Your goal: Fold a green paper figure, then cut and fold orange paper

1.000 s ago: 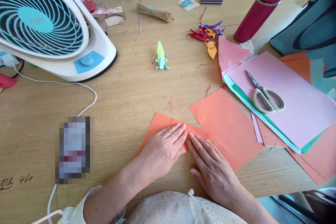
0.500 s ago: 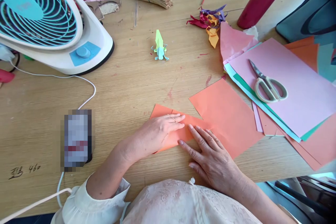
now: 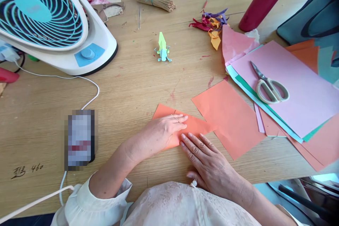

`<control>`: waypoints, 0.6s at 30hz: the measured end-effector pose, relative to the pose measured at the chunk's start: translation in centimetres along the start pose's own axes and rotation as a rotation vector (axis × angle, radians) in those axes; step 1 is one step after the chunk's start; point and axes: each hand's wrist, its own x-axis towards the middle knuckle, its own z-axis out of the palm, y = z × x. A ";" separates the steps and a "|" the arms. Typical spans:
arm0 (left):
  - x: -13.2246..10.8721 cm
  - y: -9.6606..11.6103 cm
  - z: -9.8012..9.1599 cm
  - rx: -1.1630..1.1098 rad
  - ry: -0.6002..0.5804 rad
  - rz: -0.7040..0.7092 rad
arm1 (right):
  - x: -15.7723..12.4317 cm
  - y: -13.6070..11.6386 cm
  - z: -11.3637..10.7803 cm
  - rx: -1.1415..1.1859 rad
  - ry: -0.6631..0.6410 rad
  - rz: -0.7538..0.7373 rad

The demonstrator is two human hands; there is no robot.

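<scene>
A folded sheet of orange paper point(image 3: 196, 123) lies flat on the wooden table in front of me, its pointed end to the right. My left hand point(image 3: 164, 132) rests on top of it, fingers stretched out, covering its left part. Flat at the paper's lower edge is my right hand point(image 3: 209, 164), fingers extended, their tips touching the fold. The tip of the folded piece overlaps a second orange sheet point(image 3: 230, 120) lying to its right. Farther back stands a small green and light-blue paper figure point(image 3: 162, 47).
Beige-handled scissors point(image 3: 271, 84) lie on a stack of coloured paper point(image 3: 296, 74) at right. A fan point(image 3: 100, 51) and a phone point(image 3: 79, 139) with a white cable are on the left. Behind are small folded paper pieces point(image 3: 214, 39), a bundle of sticks point(image 3: 156, 0) and a red flask point(image 3: 265, 3).
My right hand has slid down and left along the lower edge of the folded paper. The left hand stays in place on the paper. The view has shifted slightly.
</scene>
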 end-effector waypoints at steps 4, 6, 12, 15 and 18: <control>0.1 0.2 -0.1 0.019 0.001 0.018 | 0.3 -0.2 -0.2 0.062 0.011 -0.073; 0.1 0.3 -0.1 0.025 0.009 0.020 | 0.3 -0.2 -0.4 0.089 0.039 -0.082; 0.2 0.0 0.0 0.032 0.026 0.042 | 0.4 0.2 -0.1 -0.046 0.104 0.125; 0.2 0.1 0.1 0.066 0.033 0.042 | 0.6 0.3 0.1 -0.116 0.090 0.131; 0.1 0.5 0.3 0.109 0.034 0.045 | 0.8 0.7 -0.2 -0.156 0.083 0.144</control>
